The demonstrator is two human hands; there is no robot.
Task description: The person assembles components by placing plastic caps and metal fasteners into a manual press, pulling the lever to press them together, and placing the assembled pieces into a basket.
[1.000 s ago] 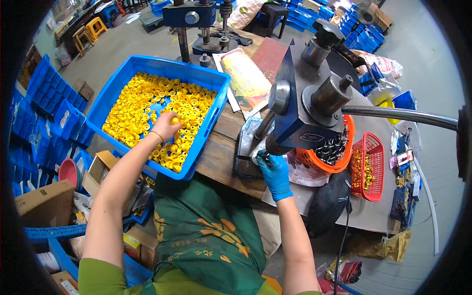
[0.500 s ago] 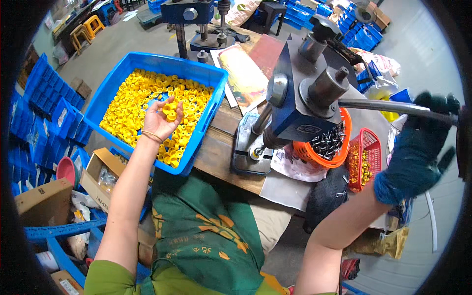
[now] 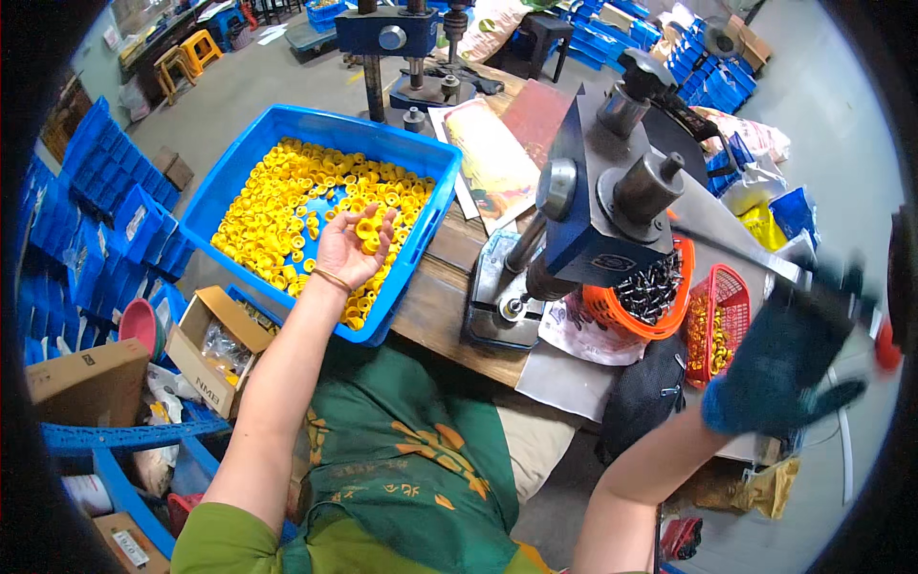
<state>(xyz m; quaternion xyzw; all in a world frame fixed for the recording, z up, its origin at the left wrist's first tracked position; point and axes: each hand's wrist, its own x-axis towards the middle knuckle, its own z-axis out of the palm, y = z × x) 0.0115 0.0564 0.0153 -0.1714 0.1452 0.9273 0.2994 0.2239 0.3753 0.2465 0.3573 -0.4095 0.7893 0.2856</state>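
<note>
My left hand (image 3: pixel 346 256) is cradling yellow caps (image 3: pixel 367 231) over the blue bin (image 3: pixel 363 142); my right hand (image 3: pixel 789 349) is blurring at the lever (image 3: pixel 732 248), grip unclear from here.

Wooden table (image 3: pixel 435 318) bears 2 presses (image 3: pixel 595 234) and printed sheets (image 3: pixel 488 148).

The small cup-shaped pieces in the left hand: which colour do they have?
The pieces are yellow; the head view shows them best.
</note>
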